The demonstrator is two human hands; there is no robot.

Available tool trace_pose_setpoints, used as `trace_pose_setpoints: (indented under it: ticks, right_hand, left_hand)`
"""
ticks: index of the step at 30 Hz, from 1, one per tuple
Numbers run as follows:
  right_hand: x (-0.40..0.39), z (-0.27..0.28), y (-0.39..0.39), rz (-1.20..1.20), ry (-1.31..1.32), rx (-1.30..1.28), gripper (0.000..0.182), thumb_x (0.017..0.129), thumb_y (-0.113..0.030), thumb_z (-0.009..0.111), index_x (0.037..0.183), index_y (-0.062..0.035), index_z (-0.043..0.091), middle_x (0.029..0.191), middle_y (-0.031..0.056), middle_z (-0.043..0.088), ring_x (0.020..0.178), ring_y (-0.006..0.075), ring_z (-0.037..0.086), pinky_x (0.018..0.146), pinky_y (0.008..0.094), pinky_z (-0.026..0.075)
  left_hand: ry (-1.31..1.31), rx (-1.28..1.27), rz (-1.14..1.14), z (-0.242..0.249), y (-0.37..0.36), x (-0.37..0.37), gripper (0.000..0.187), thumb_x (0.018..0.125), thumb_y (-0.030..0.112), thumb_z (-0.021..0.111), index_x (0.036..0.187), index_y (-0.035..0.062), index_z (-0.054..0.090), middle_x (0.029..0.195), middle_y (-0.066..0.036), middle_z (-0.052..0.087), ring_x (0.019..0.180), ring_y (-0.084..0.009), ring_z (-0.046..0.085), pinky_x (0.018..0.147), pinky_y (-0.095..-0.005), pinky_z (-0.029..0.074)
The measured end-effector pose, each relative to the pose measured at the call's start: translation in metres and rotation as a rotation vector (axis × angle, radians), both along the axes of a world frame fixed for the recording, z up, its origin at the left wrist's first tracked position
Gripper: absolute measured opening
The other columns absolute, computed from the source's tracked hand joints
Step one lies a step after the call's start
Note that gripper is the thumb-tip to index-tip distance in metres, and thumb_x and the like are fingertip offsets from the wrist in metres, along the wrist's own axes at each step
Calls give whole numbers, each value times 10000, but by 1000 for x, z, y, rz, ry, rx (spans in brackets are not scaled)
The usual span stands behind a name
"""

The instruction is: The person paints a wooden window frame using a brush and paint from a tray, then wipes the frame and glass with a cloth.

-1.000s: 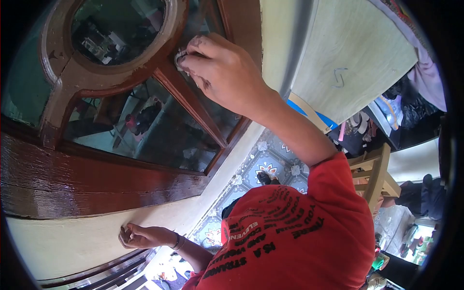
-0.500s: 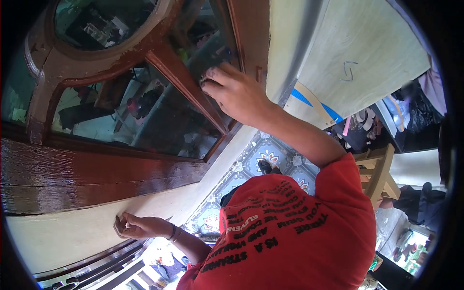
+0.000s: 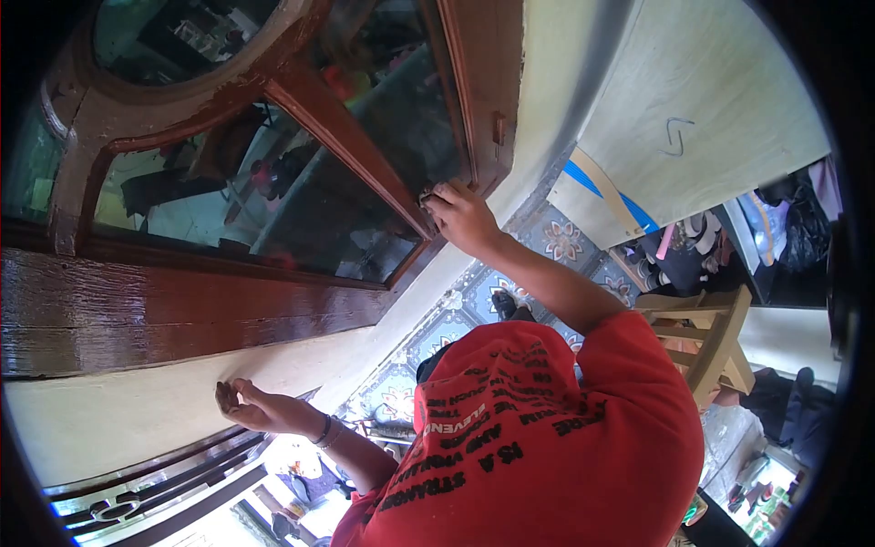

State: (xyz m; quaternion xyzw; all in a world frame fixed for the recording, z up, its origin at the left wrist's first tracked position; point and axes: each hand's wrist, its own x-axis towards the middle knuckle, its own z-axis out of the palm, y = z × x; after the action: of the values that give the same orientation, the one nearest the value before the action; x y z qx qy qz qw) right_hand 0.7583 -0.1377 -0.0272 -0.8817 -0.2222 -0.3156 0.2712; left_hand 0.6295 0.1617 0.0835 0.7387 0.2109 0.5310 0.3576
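Note:
My right hand [image 3: 462,217] is closed, its fingertips around a small dark piece I cannot make out. It presses near the lower end of a slanting brown wooden bar [image 3: 351,150] on a glazed wooden frame. Dark glass panes [image 3: 246,191] lie on both sides of this bar, with reflections in them. My left hand [image 3: 260,407], with a dark bracelet [image 3: 324,428] at the wrist, hangs in front of the pale wall [image 3: 109,410] below the frame. Its fingers are curled in with dark tips; whether something is between them is hidden.
The frame's wide bottom rail [image 3: 182,305] is glossy brown. Patterned floor tiles [image 3: 562,239] run below the wall. To the right stand a pale board [image 3: 693,118], a wooden stool [image 3: 715,342] and a shelf with shoes and bags [image 3: 693,246]. My red shirt [image 3: 556,447] fills the bottom.
My right hand has slid down the slanting bar to its lower corner. My left hand stays curled in about the same place. The view has shifted slightly.

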Motion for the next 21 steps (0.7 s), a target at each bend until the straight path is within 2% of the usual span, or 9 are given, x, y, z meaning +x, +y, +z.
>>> trace_pose_setpoints:
  ticks: [5, 9, 11, 13, 15, 18, 19, 20, 21]
  right_hand:
    - [-5, -33, 2, -24, 112, 22, 183, 706, -38, 566, 880, -24, 622, 929, 104, 557, 873, 250, 537, 706, 326, 505]
    - [-6, -77, 5, -41, 123, 9, 182, 705, -48, 572, 879, -29, 622, 923, 100, 560, 883, 249, 535, 723, 326, 500]
    - [-6, -93, 7, -81, 224, -21, 156, 723, -52, 570, 870, -32, 619, 921, 106, 562, 894, 248, 537, 722, 328, 498]
    - [-7, -95, 6, -90, 235, -1, 148, 722, -51, 578, 863, -32, 617, 911, 107, 563, 875, 255, 544, 717, 333, 498]
    - [-10, -89, 3, -102, 249, 16, 140, 720, -50, 587, 856, -32, 615, 902, 107, 564, 856, 261, 552, 713, 338, 499]
    - [-15, -67, -10, -134, 340, 162, 142, 728, -66, 620, 865, -29, 618, 888, 106, 583, 790, 233, 594, 684, 309, 504]
    - [-20, -61, -15, -53, 470, 480, 169, 734, -83, 638, 892, -28, 613, 881, 91, 598, 769, 208, 608, 673, 292, 507]
    - [-26, -54, -20, 34, 596, 799, 199, 741, -99, 656, 920, -26, 608, 875, 76, 613, 748, 183, 621, 662, 276, 511]
    - [-33, -40, -25, 36, 590, 791, 199, 741, -99, 656, 920, -26, 608, 875, 76, 613, 748, 183, 621, 662, 276, 511]
  left_hand:
    - [26, -24, -30, -1, -9, -7, 278, 891, 179, 499, 1101, -3, 474, 1072, -120, 527, 982, -187, 519, 799, -321, 461]
    - [52, -2, 32, 4, -14, -11, 262, 887, 175, 486, 1084, 3, 480, 1047, -127, 551, 970, -195, 530, 771, -310, 473]
    - [49, -1, 39, 6, -15, -14, 254, 884, 171, 487, 1076, 4, 482, 1045, -124, 551, 964, -195, 531, 770, -311, 474]
    - [45, -8, 43, 6, -18, -17, 246, 882, 166, 488, 1068, 4, 485, 1043, -121, 550, 957, -194, 532, 769, -311, 475]
    - [7, 13, 34, 4, -19, -22, 255, 889, 162, 475, 1090, 7, 490, 1050, -116, 554, 911, -160, 544, 712, -278, 462]
    - [47, -100, -17, -4, -31, -29, 228, 880, 132, 468, 1069, 11, 508, 991, -96, 566, 813, -127, 529, 641, -249, 436]
    - [6, -141, -177, -11, -37, -30, 196, 874, 110, 462, 1027, 9, 531, 933, -77, 572, 738, -105, 503, 605, -227, 404]
    - [39, -200, -317, -18, -47, -31, 194, 873, 103, 459, 1019, 3, 539, 927, -77, 574, 733, -104, 506, 605, -222, 403]
    - [70, -259, -457, -23, -62, -28, 193, 872, 95, 456, 1012, -4, 546, 920, -78, 577, 729, -103, 508, 606, -216, 403]
